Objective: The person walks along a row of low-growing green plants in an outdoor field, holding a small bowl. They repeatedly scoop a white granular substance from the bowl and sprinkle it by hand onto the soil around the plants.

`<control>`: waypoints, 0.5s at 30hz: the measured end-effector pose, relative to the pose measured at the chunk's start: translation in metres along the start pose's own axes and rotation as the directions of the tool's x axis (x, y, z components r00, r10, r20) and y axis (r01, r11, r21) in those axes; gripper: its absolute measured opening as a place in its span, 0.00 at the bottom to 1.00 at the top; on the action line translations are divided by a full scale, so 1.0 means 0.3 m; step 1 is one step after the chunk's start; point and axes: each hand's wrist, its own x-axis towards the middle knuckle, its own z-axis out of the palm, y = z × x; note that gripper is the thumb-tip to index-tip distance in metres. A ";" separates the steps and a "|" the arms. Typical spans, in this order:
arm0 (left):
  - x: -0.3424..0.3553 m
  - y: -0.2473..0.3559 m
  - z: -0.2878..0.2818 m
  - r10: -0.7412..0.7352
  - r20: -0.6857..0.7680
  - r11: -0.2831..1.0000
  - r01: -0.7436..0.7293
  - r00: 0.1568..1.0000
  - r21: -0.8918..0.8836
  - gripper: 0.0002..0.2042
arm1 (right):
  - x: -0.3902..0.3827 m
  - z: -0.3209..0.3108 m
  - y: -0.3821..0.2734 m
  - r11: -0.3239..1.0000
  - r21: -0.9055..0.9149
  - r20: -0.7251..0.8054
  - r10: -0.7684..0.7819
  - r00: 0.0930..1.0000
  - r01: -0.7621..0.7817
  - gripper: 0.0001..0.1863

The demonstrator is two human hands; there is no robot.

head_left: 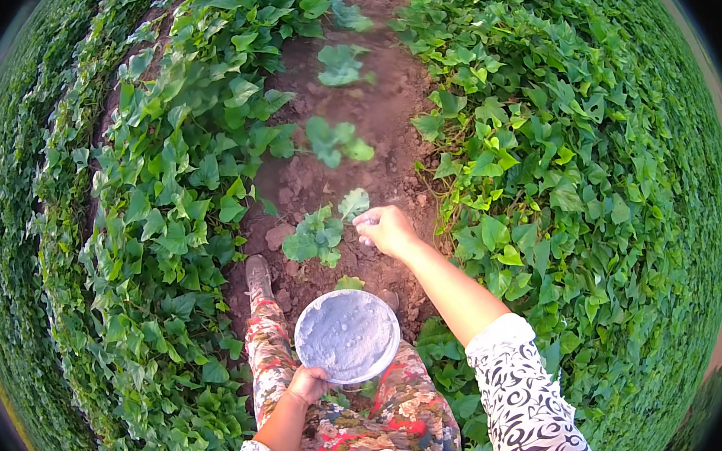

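Observation:
A shallow white bowl [347, 331] of pale grey powder is held over my legs by my left hand [310, 382], gripping its near-left rim. My right hand [381, 230] is pinched, with some pale powder at the fingertips, just right of a small leafy plant [310, 239] and beside its pale upper leaf [354, 204]. Whether powder remains between the fingers is too small to tell.
More small leafy plants [341, 65] line the bare soil strip [369, 129] ahead. Dense leafy vines [546, 164] border both sides. My left shoe [258, 274] rests on the soil at the strip's left edge, near trailing leaves.

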 end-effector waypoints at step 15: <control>0.128 0.490 -0.109 -0.008 -0.132 0.979 0.035 0.991 0.203 0.26 | 0.571 0.246 0.148 0.980 -0.190 -0.370 -0.133 0.919 0.066 0.14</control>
